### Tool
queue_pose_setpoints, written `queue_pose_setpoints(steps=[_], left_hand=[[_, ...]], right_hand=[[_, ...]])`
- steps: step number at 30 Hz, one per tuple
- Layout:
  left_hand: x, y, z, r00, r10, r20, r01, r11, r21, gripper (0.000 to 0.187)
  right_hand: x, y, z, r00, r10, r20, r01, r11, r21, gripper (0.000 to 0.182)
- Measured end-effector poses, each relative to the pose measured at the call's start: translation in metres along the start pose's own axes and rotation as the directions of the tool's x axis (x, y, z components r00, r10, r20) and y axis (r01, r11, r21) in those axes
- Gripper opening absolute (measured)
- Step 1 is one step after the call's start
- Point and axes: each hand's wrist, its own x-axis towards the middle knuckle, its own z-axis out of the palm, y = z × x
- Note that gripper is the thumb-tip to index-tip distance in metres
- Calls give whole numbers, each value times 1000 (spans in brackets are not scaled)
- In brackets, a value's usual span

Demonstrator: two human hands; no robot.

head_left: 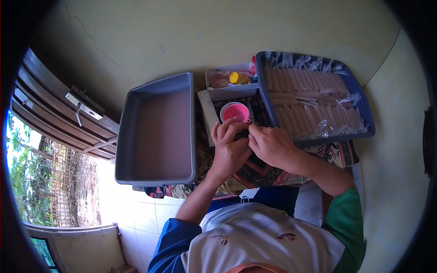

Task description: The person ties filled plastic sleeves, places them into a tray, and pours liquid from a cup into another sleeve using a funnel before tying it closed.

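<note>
My left hand (230, 148) and my right hand (273, 145) meet at the fingertips in front of a pink funnel (236, 112), which sits in a round white container (222, 112). The fingers of both hands are pinched together; whatever is between them is hidden or too small to name. A small loop shows on the funnel's rim, close to my fingertips. To the right, a blue-grey tray (371, 129) holds rows of filled plastic pouches (305, 120) with pinkish-brown contents and loose clear ends. On the left stands a deep grey tub (193, 136) with pinkish-brown liquid (164, 136) in it.
Behind the funnel is a white box (234, 93) with a yellow-lidded jar (237, 78) and plastic packaging. A patterned cloth (261, 175) lies under the containers. A wall rises at the back, and a wooden door (63, 104) stands on the left.
</note>
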Motion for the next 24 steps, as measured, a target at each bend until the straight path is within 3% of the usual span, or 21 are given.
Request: queue_pose_setpoints(steps=[5,7,10,15,17,24], left_hand=[[-6,-3,1,999,2,-38,1,996,92,11],[-7,-3,0,998,-3,-63,9,995,97,11],[-8,-2,-3,995,-31,-92,40,995,87,10],[-13,-4,1,987,-118,-111,117,993,-23,13],[-16,0,4,960,-208,-188,180,971,-154,16],[-20,-4,1,963,-150,-225,138,988,-68,16]], right_hand=[[3,8,10,999,10,48,-17,987,157,18],[6,6,7,999,13,38,-26,927,375,15],[8,2,3,998,22,56,-46,873,486,13],[10,2,2,992,35,122,-102,795,597,13],[9,1,3,991,31,127,-105,768,632,13],[9,5,7,968,53,243,-230,569,790,12]])
